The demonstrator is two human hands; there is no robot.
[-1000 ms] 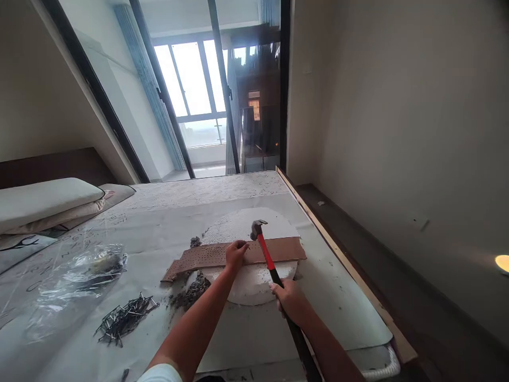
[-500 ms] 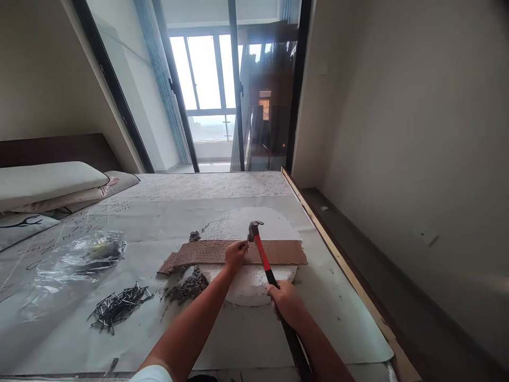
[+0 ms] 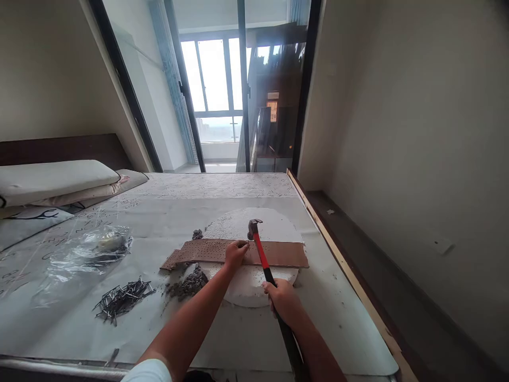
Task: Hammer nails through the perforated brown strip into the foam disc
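My right hand (image 3: pixel 281 300) is wrapped round the red and black handle of a hammer (image 3: pixel 260 254). The hammer's metal head hangs just above a brown perforated strip (image 3: pixel 278 253). That strip lies across a round white foam disc (image 3: pixel 254 228). My left hand (image 3: pixel 235 253) rests on the strip beside the hammer head, fingers pinched together on something too small to make out. A pile of loose nails (image 3: pixel 121 300) lies to the left on the paper-covered surface.
A crumpled clear plastic bag (image 3: pixel 89 249) lies left of the strip. Dark crumbs (image 3: pixel 189 285) sit beside the disc. Folded bedding (image 3: pixel 55 183) is stacked at the far left. A wooden edge (image 3: pixel 338 249) borders the surface on the right, with the floor below. Glass doors stand behind.
The view has shifted a little. The hammer head stays just above the strip, moving only slightly. Both hands keep their places.
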